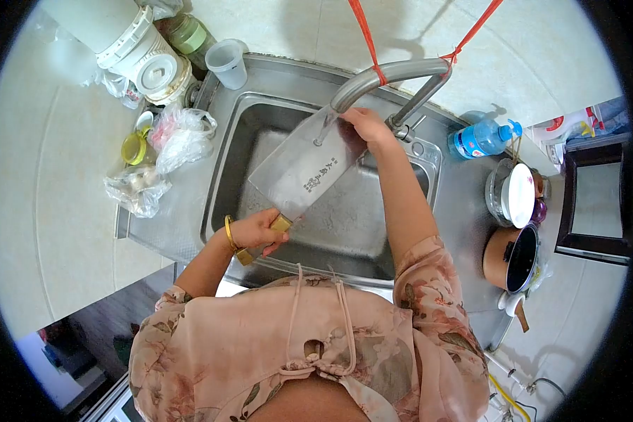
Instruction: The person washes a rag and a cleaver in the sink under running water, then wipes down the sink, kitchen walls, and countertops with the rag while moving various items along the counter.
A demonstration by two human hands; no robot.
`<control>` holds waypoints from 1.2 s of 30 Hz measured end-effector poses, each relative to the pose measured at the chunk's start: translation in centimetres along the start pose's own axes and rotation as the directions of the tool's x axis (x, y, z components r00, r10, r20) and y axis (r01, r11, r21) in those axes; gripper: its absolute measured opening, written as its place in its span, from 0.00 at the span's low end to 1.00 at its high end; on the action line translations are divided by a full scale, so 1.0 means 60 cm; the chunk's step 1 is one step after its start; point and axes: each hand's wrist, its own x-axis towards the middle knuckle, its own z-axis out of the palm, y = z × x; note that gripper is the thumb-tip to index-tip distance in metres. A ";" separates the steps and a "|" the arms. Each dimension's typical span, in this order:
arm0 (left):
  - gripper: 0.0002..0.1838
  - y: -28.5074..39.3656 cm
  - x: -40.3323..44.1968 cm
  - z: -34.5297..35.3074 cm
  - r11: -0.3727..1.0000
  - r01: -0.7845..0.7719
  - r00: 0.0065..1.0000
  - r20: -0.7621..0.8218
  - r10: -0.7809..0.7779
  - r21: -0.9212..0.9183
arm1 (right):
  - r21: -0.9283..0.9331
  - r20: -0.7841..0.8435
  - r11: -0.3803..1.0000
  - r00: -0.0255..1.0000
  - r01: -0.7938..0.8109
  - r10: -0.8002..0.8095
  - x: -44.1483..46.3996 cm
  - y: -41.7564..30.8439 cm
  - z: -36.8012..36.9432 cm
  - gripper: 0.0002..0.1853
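Note:
A wide cleaver with dark lettering on its blade is held at a slant above the sink. My left hand, a yellow bangle at its wrist, is closed around the cleaver's light wooden handle. At the far end of the blade, my right hand grips it near the corner, its fingertips partly hidden. Water runs from the curved metal faucet onto the flat of the blade.
Red cords tie up the faucet. Left of the sink are a clear plastic cup, plastic bags and white tubs. On the right stand a blue pump bottle, a white bowl and a copper-coloured pot.

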 end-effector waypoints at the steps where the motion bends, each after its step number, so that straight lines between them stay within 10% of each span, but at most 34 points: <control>1: 0.27 -0.001 0.000 -0.001 1.000 0.006 1.000 -0.003 -0.006 -0.009 | 0.017 0.048 1.000 0.999 -0.004 0.003 0.003 0.008 -0.012 0.11; 5: 0.25 -0.002 -0.008 -0.003 0.998 0.008 1.000 0.001 -0.008 -0.064 | 0.295 0.294 0.955 0.955 -0.038 -0.052 0.007 0.050 -0.057 0.12; 20: 0.25 -0.003 -0.010 -0.006 0.995 -0.024 1.000 0.004 0.025 -0.101 | 0.610 0.245 0.792 0.959 -0.040 -0.140 -0.047 0.043 -0.041 0.22; 36: 0.21 -0.006 -0.005 -0.020 1.000 0.023 1.000 0.020 -0.023 -0.017 | 0.544 0.227 0.839 0.961 0.012 -0.161 -0.047 0.055 -0.062 0.21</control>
